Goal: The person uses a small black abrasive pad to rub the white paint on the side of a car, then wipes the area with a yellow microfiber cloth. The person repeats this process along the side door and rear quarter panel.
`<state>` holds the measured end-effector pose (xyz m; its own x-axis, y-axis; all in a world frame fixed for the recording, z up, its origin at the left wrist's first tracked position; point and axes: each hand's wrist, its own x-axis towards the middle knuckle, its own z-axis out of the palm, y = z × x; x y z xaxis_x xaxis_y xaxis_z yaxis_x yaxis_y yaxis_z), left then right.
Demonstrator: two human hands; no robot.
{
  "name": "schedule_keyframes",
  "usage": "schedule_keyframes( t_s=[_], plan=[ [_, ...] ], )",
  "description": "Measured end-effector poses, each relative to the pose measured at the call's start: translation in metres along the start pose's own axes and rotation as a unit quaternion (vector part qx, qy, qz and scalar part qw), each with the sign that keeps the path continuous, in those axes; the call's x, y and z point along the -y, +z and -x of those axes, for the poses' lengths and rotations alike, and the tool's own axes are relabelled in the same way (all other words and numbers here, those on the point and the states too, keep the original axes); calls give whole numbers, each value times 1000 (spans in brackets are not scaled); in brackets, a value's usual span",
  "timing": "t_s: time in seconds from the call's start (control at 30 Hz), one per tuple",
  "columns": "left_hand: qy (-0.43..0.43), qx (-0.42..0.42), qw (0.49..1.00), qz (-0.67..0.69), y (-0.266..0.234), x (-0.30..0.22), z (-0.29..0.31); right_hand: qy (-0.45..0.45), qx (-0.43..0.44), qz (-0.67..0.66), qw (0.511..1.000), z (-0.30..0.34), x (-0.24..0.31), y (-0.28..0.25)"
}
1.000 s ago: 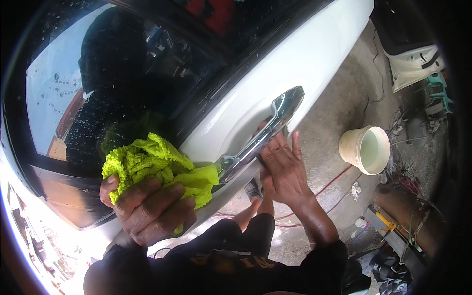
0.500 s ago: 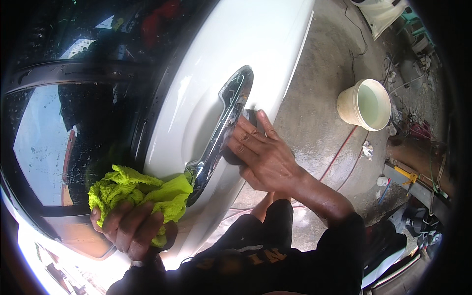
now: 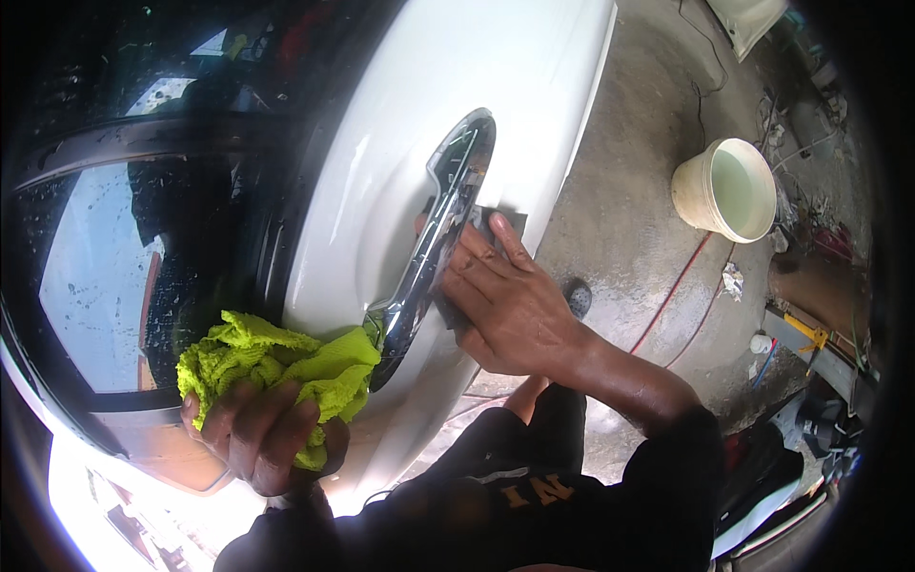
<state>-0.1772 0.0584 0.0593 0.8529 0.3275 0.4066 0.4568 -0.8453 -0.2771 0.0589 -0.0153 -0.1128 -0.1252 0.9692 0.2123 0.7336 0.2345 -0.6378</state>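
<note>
The chrome door handle [image 3: 416, 286] runs along a white car door [image 3: 391, 143]. At its near end a crumpled yellow-green microfibre cloth [image 3: 250, 357] is bunched in my left hand [image 3: 262, 434], whose fingers are wrapped round it. My right hand [image 3: 519, 315] holds a thin dark grey sheet, like sandpaper [image 3: 516, 220], against the door beside the handle. Its fingers reach in under the handle, and one fingertip shows on the far side. Most of the sheet is covered by that hand.
Left of the door is the car's wet dark window [image 3: 95, 286]. On the concrete floor [image 3: 629, 210] to the right stand a white bucket [image 3: 694, 195] of cloudy water and a red hose [image 3: 673, 297]. A yellow tool [image 3: 805, 331] lies farther right.
My right hand has shifted slightly, with its fingers farther under the handle; more of the grey sheet shows above them. The view has moved a little. My left hand still holds the cloth.
</note>
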Motion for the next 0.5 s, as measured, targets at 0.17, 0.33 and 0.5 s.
schedule_keyframes(
  t_s=[0.17, 0.33, 0.5],
  plan=[
    [-18, -6, 1000, 22, 1, 1, 6, -18, -4, 30, 999, -4, -3, 2],
    [-9, -58, 997, 42, 6, 6, 7, 4, 7, 33, 999, 13, 8, 7],
    [-22, -141, 988, 57, 21, 3, 5, -10, -6, 3, 1000, -15, 0, -6]
  ],
)
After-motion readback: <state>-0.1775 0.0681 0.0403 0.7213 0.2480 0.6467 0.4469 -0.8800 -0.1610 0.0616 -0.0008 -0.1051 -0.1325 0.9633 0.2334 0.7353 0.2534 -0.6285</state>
